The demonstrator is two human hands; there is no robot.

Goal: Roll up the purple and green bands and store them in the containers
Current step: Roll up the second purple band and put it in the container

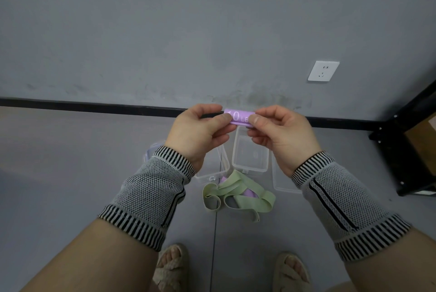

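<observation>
A rolled purple band (240,117) printed "10 LB" is held up in front of me. My left hand (198,133) pinches its left end and my right hand (280,136) pinches its right end. Below on the grey floor lie loose green bands (238,194) in a tangle, with a bit of another purple band (249,194) showing under them. Behind them stand two open clear containers, one (250,152) in the middle and one (212,171) partly hidden by my left wrist.
A clear lid (280,181) lies right of the containers, another clear piece (151,150) to the left. A black metal rack (405,145) with a cardboard box stands at the right. A wall with a socket (323,71) lies ahead. My sandalled feet are below.
</observation>
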